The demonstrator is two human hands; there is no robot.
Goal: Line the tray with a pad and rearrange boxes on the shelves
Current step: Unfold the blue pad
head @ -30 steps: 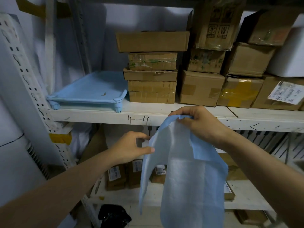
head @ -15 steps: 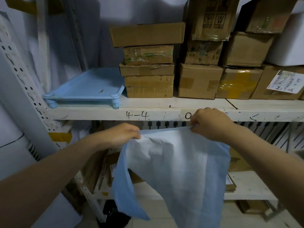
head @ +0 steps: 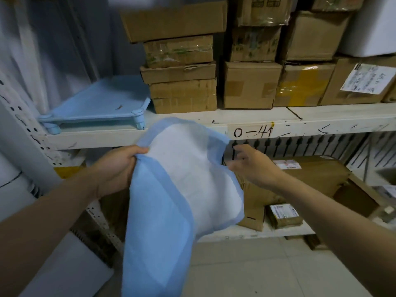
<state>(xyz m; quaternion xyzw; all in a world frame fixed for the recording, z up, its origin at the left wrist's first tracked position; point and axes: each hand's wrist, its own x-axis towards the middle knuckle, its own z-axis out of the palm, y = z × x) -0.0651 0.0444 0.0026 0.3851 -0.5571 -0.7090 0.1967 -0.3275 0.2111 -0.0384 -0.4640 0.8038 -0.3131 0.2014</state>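
Observation:
A white pad with a blue border [head: 188, 181] hangs unfolded below the shelf's front edge. My left hand [head: 117, 168] grips its left edge in a fist. My right hand [head: 250, 166] is at the pad's right edge with fingers spread and blurred; it does not hold the pad. A light blue tray [head: 92, 120] on short legs stands bare at the left end of the upper shelf [head: 321, 118]. Beside it on the right is a stack of brown cardboard boxes [head: 182, 91], with more boxes [head: 250, 86] further right.
A white perforated upright [head: 21, 129] frames the shelf on the left. The lower shelf holds labelled cartons [head: 310, 174] and a small box [head: 282, 215]. Tiled floor [head: 267, 271] lies below. A white box [head: 370, 28] sits at top right.
The pad has opened and swung up toward the shelf edge. My right hand has let go of its top edge and spread its fingers. The view has come closer and shifted right.

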